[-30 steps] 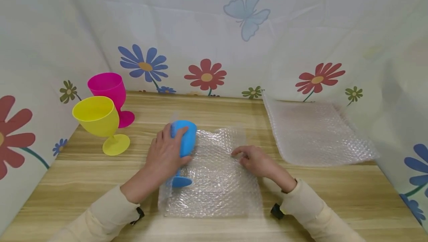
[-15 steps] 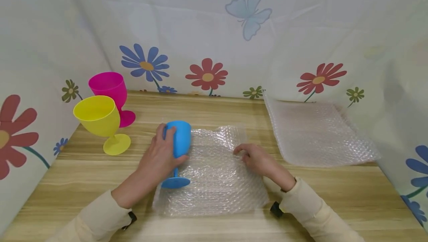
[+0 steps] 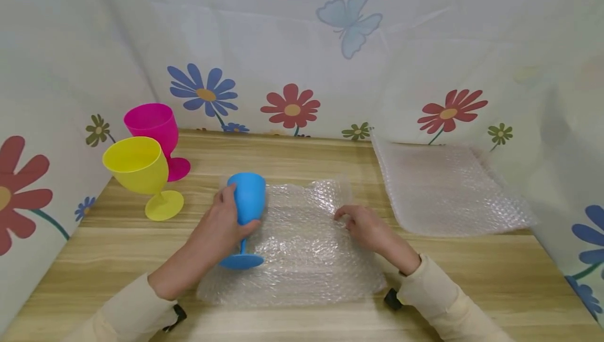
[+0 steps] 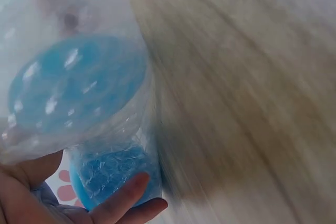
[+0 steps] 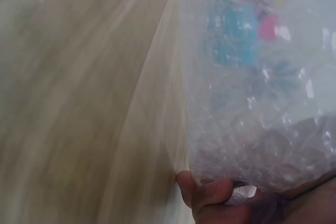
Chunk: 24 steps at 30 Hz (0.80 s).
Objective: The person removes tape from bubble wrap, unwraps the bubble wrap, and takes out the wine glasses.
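Observation:
In the head view, my left hand (image 3: 213, 231) grips a blue plastic goblet (image 3: 250, 199) around its bowl. The foot points toward me. A sheet of bubble wrap (image 3: 304, 263) extends from the goblet to my right hand (image 3: 369, 229), which pinches its right edge between thumb and fingers. Seen from the left wrist, clear wrap covers the goblet's round foot (image 4: 79, 85), and fingers (image 4: 121, 198) lie over the wrapped bowl. The right wrist view has the wrap (image 5: 252, 129) standing above my fingertips (image 5: 212, 192), with the blue goblet blurred through it.
A yellow goblet (image 3: 137, 166) and a magenta goblet (image 3: 153, 124) stand upright at the back left of the wooden table (image 3: 118, 263). Another bubble wrap sheet (image 3: 443, 190) lies at the back right. Flower-printed cloth (image 3: 264, 32) encloses the table's back and sides.
My left hand has moved left with the blue goblet. The left end of the wrap has spread leftward beneath it. My right hand has shifted slightly right, still pinching the wrap's edge.

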Tool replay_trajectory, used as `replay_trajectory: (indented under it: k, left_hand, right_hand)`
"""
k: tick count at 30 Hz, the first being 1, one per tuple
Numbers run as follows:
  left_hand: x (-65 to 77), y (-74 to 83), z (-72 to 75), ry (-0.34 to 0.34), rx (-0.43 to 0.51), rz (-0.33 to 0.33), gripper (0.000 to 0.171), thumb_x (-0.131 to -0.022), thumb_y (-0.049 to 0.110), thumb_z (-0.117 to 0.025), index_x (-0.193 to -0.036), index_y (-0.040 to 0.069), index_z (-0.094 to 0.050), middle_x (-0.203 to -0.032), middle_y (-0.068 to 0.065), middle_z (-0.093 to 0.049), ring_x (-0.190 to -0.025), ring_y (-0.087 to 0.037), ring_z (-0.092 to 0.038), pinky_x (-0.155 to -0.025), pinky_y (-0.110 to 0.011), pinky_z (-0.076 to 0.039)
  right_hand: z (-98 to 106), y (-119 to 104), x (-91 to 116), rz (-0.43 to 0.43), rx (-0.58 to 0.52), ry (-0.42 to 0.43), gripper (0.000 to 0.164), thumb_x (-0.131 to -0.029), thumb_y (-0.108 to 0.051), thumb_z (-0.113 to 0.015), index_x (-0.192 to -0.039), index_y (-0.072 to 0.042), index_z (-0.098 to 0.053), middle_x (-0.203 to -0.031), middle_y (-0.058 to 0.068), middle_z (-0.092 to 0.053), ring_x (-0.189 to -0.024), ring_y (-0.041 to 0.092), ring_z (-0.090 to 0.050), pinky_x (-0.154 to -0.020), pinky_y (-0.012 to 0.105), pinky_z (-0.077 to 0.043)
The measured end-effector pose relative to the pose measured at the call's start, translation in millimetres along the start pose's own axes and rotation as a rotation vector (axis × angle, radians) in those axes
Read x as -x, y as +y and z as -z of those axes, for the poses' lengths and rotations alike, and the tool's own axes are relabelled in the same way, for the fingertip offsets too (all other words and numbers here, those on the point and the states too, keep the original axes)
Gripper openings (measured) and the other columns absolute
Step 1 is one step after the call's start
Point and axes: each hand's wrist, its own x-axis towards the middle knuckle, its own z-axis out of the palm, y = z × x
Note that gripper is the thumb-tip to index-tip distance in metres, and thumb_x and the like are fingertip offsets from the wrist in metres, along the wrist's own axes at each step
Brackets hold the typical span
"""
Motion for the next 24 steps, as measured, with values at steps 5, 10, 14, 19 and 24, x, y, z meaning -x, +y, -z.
replay_trajectory:
  k: [5,10,14,19,24]
  left_hand:
    - [0.4,-0.5,1.8,-0.027,0.062,0.05,0.102,-0.092,0.031,-0.08,-0.156,-0.008,-0.012,-0.145,-0.04,-0.039,-0.12,-0.059,-0.054,-0.093,-0.07,-0.049]
    - [0.4,-3.2,4.4,-0.053,0.115,0.081,0.106,-0.092,0.035,-0.079,-0.159,-0.003,-0.006,-0.149,-0.038,-0.038,-0.122,-0.058,-0.052,-0.094,-0.07,-0.048]
    - [2.1,-7.3,7.6,-0.064,0.081,0.11,0.11,-0.092,0.045,-0.077,-0.161,0.001,-0.003,-0.144,-0.037,-0.046,-0.117,-0.057,-0.057,-0.09,-0.069,-0.052]
    - [3.1,-11.3,11.3,-0.041,0.022,0.107,0.11,-0.09,0.051,-0.077,-0.16,-0.001,-0.011,-0.136,-0.038,-0.052,-0.12,-0.056,-0.052,-0.097,-0.066,-0.04]
    - [1.0,-12.4,13.6,0.049,-0.016,0.053,0.098,-0.084,0.042,-0.084,-0.148,-0.011,-0.032,-0.134,-0.034,-0.047,-0.123,-0.051,-0.04,-0.094,-0.064,-0.035]
  right_hand:
    - [1,5,1,-0.005,-0.009,0.006,0.035,-0.091,0.016,-0.052,-0.112,-0.004,-0.073,-0.113,0.017,-0.071,-0.079,0.021,-0.054,-0.069,0.034,-0.047]
    - [0,7,1,0.002,-0.002,0.014,0.036,-0.089,0.016,-0.051,-0.11,-0.003,-0.073,-0.107,0.016,-0.071,-0.078,0.021,-0.054,-0.069,0.034,-0.046]
    - [0,7,0,-0.014,0.013,0.008,0.036,-0.09,0.016,-0.052,-0.11,-0.003,-0.073,-0.111,0.017,-0.072,-0.079,0.021,-0.054,-0.069,0.034,-0.046]
    - [1,5,-1,-0.05,0.024,0.0,0.036,-0.092,0.015,-0.051,-0.113,-0.004,-0.073,-0.115,0.018,-0.071,-0.074,0.02,-0.051,-0.066,0.033,-0.046]
    - [1,5,-2,-0.063,0.041,0.006,0.036,-0.093,0.015,-0.052,-0.114,-0.005,-0.073,-0.119,0.019,-0.071,-0.081,0.022,-0.055,-0.07,0.035,-0.048]
